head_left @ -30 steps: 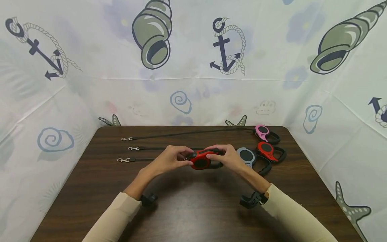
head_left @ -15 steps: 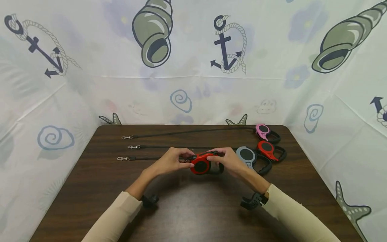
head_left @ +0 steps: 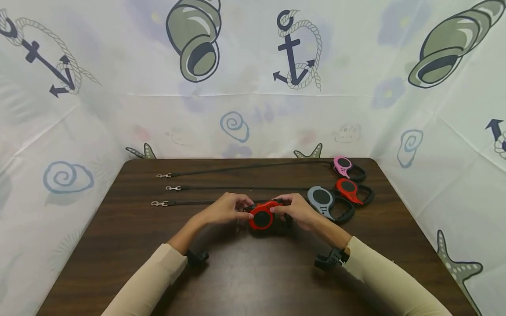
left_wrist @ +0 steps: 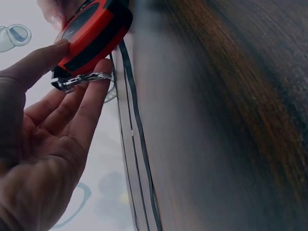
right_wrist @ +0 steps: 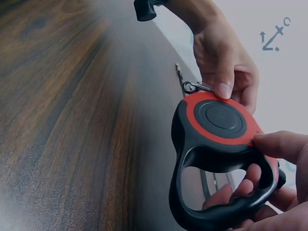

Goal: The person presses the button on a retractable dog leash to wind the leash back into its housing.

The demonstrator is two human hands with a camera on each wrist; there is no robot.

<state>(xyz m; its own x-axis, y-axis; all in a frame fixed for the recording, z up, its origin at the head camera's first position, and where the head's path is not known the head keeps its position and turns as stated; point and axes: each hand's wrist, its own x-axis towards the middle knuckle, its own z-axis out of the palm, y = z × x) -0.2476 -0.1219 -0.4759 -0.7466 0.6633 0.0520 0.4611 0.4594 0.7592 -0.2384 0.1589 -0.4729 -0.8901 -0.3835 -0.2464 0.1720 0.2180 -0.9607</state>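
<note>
A red and black retractable dog leash (head_left: 262,219) is held between both hands above the middle of the table. My left hand (head_left: 224,209) pinches its front end, thumb on the red face. Beside those fingers its metal snap hook (left_wrist: 86,79) hangs at the leash mouth in the left wrist view. My right hand (head_left: 301,210) grips the other end; in the right wrist view the thumb presses the casing's edge and fingertips (right_wrist: 252,175) show through the black handle loop (right_wrist: 216,211). The round dark centre of the casing (right_wrist: 221,118) faces up toward me.
At the right of the brown table (head_left: 253,272) lie a pink leash (head_left: 343,164), another red leash (head_left: 348,188) and a grey leash (head_left: 322,199). Their black cords stretch left to metal hooks (head_left: 160,203). A patterned cloth (head_left: 253,123) stands behind the table.
The held leash has tipped so its round face shows more fully, and it has come slightly nearer to me. Both hands keep their hold. The head view has tilted down a little.
</note>
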